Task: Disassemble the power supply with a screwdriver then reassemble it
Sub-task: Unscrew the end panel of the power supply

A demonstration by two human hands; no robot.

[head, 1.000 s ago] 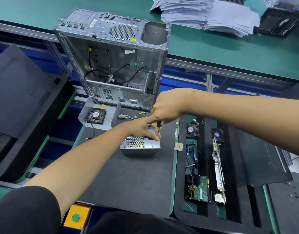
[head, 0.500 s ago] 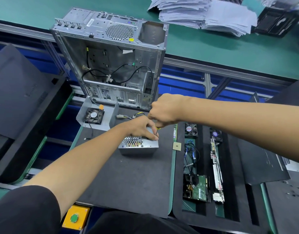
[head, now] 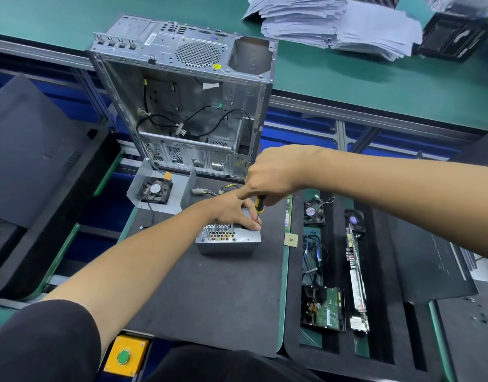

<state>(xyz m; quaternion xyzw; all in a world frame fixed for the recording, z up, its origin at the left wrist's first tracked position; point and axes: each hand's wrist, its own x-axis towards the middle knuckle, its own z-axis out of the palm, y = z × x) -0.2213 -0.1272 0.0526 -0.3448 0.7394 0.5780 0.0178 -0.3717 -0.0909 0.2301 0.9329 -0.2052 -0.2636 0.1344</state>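
Biggest thing in front of me is the gutted PC case (head: 187, 106) standing at 12 o'clock, side panel off, black cables looping around inside. Past it, at about 1 o'clock on the green bench, there's a messy stack of papers (head: 333, 26). Everything I'm working on sits on the dark foam mat (head: 204, 293) right in the middle.

Over at 3 o'clock is a black tray (head: 380, 340) with pulled parts: a long expansion card (head: 357, 277) on edge, a hard drive (head: 322, 308) with its green board up, and two small fans (head: 314, 212) at the far end. At 10 o'clock from the power supply there's a grey metal cover (head: 165, 188) with a case fan (head: 154, 189) lying in it.

The power supply (head: 228, 239) itself is dead centre on the mat, honeycomb vent side facing me, its wire bundle trailing off toward 11. My left hand (head: 231, 212) rests on top of it, fingers curled over the top right corner, pinning it down. My right hand (head: 273, 175) is wrapped around the yellow-and-black screwdriver (head: 259, 208), index finger stretched out, tip pointing straight down at that same top right corner, just beside my left fingertips.

Small stuff: a CPU chip (head: 290, 239) lying flat at the mat's edge at 3 o'clock from the supply, and a yellow box with a green button (head: 126, 355) down at 7.
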